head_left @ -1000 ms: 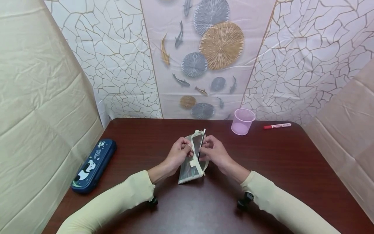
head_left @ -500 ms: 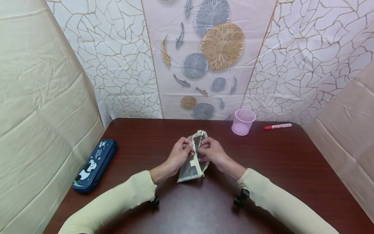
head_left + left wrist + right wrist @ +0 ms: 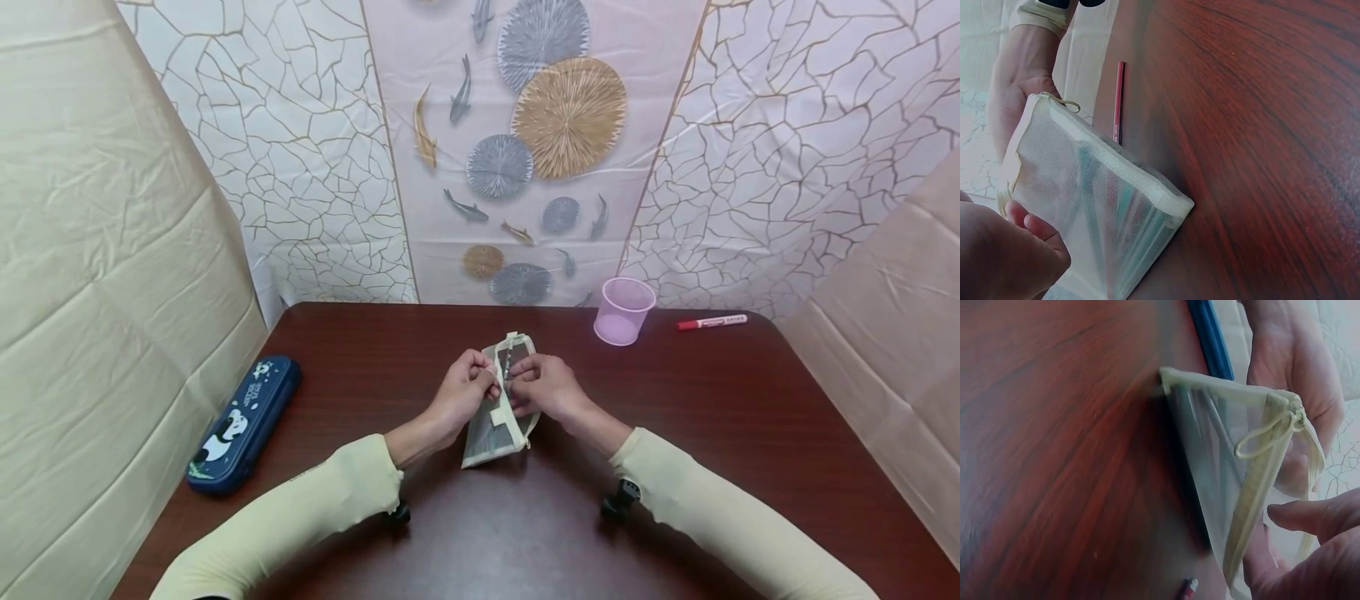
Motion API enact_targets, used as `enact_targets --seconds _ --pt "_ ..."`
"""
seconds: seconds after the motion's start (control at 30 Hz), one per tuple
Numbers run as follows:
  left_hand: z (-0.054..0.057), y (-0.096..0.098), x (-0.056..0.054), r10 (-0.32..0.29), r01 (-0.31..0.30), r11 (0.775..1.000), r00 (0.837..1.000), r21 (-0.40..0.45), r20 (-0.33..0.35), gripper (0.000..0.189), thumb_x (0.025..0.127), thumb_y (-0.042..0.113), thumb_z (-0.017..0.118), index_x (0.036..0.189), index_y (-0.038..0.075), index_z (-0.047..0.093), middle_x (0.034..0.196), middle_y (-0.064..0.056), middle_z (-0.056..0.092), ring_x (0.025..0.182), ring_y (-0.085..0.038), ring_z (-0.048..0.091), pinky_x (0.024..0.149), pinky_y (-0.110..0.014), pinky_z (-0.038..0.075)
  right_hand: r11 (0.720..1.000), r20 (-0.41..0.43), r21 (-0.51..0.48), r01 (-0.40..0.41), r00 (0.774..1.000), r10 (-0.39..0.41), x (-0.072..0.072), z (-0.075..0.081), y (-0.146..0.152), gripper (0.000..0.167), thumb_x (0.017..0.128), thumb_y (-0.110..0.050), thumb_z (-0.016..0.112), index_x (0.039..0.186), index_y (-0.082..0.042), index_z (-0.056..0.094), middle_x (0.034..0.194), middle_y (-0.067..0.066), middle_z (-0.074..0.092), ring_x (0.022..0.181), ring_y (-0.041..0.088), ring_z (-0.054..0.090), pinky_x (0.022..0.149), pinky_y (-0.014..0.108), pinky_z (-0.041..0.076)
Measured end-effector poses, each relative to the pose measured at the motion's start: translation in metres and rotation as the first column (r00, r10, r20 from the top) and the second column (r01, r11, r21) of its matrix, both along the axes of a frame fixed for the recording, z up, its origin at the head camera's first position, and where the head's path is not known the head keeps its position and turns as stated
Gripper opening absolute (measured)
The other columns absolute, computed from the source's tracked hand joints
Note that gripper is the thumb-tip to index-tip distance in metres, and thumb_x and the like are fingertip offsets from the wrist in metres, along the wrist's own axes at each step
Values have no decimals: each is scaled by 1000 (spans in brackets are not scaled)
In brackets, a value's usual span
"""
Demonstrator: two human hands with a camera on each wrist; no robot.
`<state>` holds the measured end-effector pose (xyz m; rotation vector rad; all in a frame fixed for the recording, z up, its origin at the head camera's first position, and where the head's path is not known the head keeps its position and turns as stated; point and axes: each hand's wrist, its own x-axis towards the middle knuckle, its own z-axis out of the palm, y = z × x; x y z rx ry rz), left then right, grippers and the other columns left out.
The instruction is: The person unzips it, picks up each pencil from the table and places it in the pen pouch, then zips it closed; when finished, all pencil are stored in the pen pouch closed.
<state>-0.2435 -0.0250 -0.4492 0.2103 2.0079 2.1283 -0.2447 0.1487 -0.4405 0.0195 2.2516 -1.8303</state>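
Observation:
A see-through mesh pencil pouch (image 3: 487, 437) with cream trim stands unzipped between my hands. My left hand (image 3: 460, 387) pinches the left rim of its opening, fingers curled. At the opening, my right hand (image 3: 553, 389) holds a dark pencil (image 3: 507, 360), whose upper end shows past the fingers; its lower part is hidden inside the pouch. Several slim sticks show through the mesh (image 3: 1135, 215) in the left wrist view. In the right wrist view, the thumb (image 3: 1300, 515) lies by the zipper edge, and the fingertips' contact with the pencil is hidden.
A navy pencil case (image 3: 243, 425) with a panda print lies at the table's left. At the back right are a pink cup (image 3: 625, 312) and a red-and-white marker (image 3: 712, 322). The left wrist view shows a red stick (image 3: 1119, 103) on the table beyond the pouch.
The pencil has slid deeper into the pouch, with less of it sticking up. My right hand has tilted slightly toward the opening. The left hand keeps its pinch almost unmoved.

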Motion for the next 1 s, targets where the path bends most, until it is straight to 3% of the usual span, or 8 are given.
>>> enact_targets --seconds 0.17,0.3,0.5,0.63,0.8,1.0 --pt "1 -2 -1 14 -14 1000 1000 -7 -6 8 106 0 52 102 7 50 82 0 58 74 -11 60 74 -23 53 999 -92 32 4 996 -1 2 6 9 35 94 -1 73 126 11 61 103 24 74 71 22 75 67 41 67" --pt "2 -6 -1 21 -21 1000 1000 -8 -6 3 106 2 54 105 2 51 81 0 58 74 -10 60 75 -24 52 995 -211 93 21 978 -1 4 11 25 32 96 -9 74 124 6 67 108 26 73 79 29 75 67 47 66" --pt "3 -12 1 33 -33 999 999 0 18 5 105 1 52 109 -1 51 81 0 58 74 -10 60 78 -26 53 977 -316 214 8 947 62 -1 9 60 30 99 -18 74 124 -1 70 104 27 74 79 33 73 63 39 65" --pt "1 -14 1 37 -37 999 999 7 22 3 104 0 52 107 0 51 81 0 59 74 -10 60 77 -25 54 949 -306 310 -48 941 148 -6 1 84 29 98 -21 76 122 -4 70 101 28 73 80 38 71 61 39 63" --pt "0 -15 1 42 -42 999 999 12 16 4 105 0 53 104 4 51 81 0 59 73 -10 60 75 -22 54 885 -243 441 -146 931 274 -13 -10 105 32 95 -22 80 120 -4 70 97 16 75 77 31 70 58 41 61" --pt "1 -16 1 42 -42 999 999 16 8 4 105 0 52 104 4 51 82 0 59 75 -10 60 76 -22 54 801 -145 513 -309 888 436 -16 -18 113 37 90 -16 84 121 -2 68 97 11 71 77 21 63 59 33 56"
